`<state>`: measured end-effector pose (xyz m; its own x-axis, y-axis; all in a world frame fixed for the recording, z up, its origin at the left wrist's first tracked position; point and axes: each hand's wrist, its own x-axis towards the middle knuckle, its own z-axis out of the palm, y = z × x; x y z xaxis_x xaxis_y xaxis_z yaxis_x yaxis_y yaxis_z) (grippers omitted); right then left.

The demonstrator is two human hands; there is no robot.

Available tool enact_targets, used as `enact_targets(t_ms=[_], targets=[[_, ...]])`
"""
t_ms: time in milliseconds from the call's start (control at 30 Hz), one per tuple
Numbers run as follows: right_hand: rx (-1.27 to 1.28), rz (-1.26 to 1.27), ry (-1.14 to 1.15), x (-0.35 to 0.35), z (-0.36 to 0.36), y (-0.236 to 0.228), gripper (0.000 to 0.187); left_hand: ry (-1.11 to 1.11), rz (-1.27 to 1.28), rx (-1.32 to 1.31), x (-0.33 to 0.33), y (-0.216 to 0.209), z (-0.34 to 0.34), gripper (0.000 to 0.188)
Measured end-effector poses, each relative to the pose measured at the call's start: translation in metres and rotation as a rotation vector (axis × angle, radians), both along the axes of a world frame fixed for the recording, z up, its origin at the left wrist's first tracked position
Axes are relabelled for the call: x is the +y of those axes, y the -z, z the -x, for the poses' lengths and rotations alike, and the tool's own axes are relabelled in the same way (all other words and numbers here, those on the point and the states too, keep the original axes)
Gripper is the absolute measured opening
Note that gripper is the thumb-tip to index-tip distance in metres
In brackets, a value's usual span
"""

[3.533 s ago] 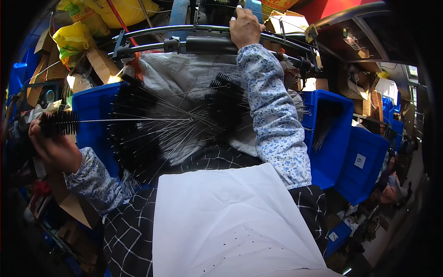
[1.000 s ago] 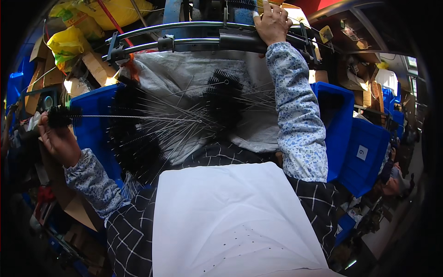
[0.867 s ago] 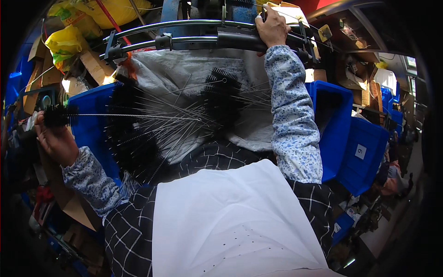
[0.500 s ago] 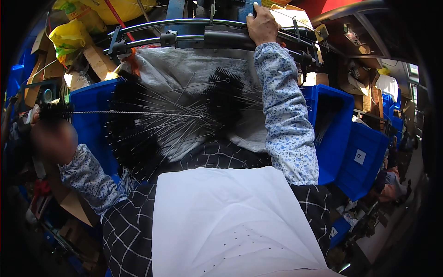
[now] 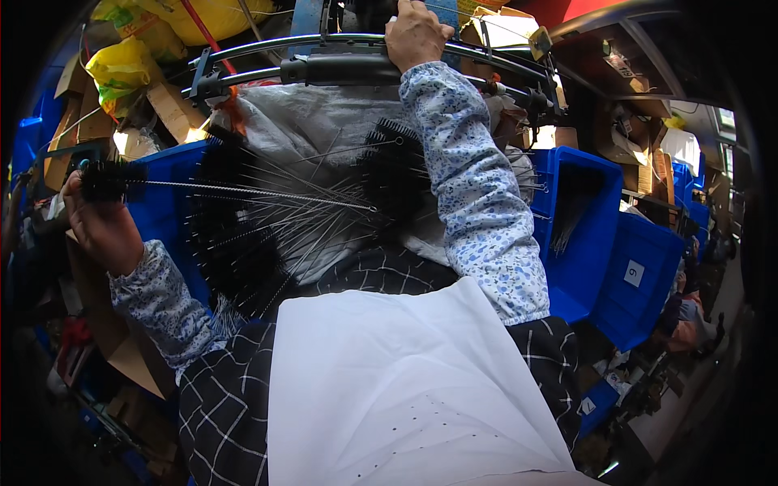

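The left hand (image 5: 101, 227) grips a long twisted-wire brush with a black bristle head (image 5: 113, 180), held out to the left so its wire stem reaches back to the heap of black bristle brushes (image 5: 243, 243) in front. The right hand (image 5: 417, 32) is clenched on a black padded bar (image 5: 340, 69) above a grey woven sack (image 5: 308, 121). Blue plastic bins (image 5: 587, 227) stand to the right.

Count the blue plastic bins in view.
4 at least: one at left behind the black wire brushes, two at right, and an edge at far left. Clutter may hide more.
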<state>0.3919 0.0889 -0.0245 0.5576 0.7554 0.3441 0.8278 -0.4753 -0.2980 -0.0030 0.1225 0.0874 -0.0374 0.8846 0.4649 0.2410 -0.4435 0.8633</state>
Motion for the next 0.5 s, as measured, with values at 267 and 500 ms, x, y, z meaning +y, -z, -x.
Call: enact_targets(t_ms=[267,500], targets=[[-0.067,-0.156,-0.083,-0.035,-0.055,0.006,0.025,0.135,0.141,-0.38,0.001,0.003,-0.001,0.025],[-0.044,-0.046,-0.11,-0.044,-0.101,-0.016,0.015,0.324,0.271,-0.387,-0.006,0.0,-0.035,0.022]])
